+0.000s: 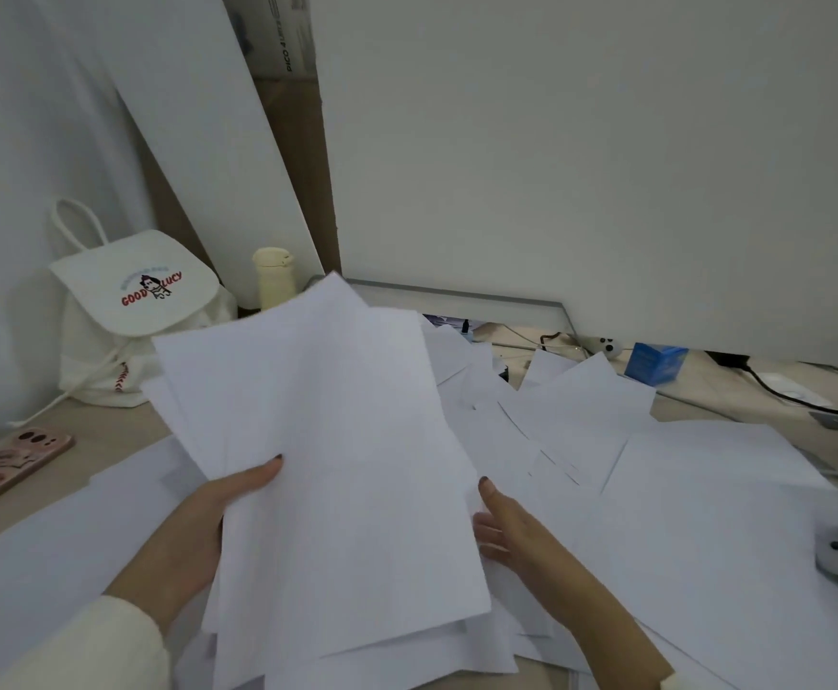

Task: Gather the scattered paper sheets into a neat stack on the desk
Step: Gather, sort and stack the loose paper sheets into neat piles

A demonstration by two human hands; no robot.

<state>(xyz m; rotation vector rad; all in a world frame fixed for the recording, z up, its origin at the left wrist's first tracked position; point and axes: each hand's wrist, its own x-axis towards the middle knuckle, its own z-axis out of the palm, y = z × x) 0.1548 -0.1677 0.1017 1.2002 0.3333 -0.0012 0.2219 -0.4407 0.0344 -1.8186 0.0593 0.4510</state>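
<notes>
The left hand (197, 520) pinches the bundle (337, 440) at its left edge. The right hand (511, 530), fingers straight, touches its right edge. The loose sheets (705, 490) lie nearer the right hand, toward the right edge of the desk (108, 430).

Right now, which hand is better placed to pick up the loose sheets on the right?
The right hand: it lies nearest those loose sheets and looks free; the left hand grips the bundle.
</notes>
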